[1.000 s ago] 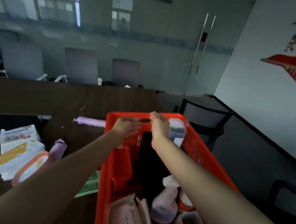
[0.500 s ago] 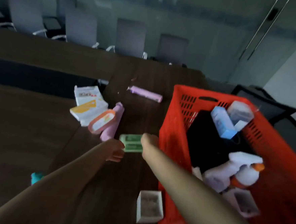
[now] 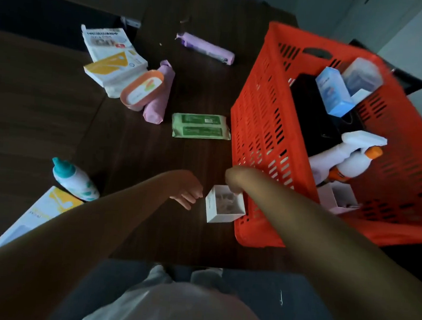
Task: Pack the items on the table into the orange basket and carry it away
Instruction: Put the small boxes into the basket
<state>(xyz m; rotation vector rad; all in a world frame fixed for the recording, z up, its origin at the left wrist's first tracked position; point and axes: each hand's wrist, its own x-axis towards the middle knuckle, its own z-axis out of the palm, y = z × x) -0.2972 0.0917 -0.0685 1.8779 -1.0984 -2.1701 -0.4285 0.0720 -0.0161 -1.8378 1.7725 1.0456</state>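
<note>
The orange basket (image 3: pixel 258 113) stands on the right of the dark table. It holds a blue box (image 3: pixel 333 91), a clear tub (image 3: pixel 360 75), white spray bottles (image 3: pixel 349 159) and a black item (image 3: pixel 313 112). A small white box (image 3: pixel 223 207) sits on the table against the basket's near left wall. My right hand (image 3: pixel 233 180) is bent down over the box's far corner, with its fingers hidden. My left hand (image 3: pixel 187 192) hovers just left of the box, fingers loosely apart and holding nothing.
A green wipes pack (image 3: pixel 199 126), a pink roll (image 3: pixel 159 93), an orange-rimmed pack (image 3: pixel 142 90), yellow-white boxes (image 3: pixel 114 68) and a purple tube pack (image 3: pixel 205 48) lie further out. A teal-capped bottle (image 3: pixel 73 180) and a large yellow-white box (image 3: pixel 34 212) are near left.
Both hands left the basket's far rim and drew back to the near table edge, past the green pack to the small white box. The view has tilted downward.
</note>
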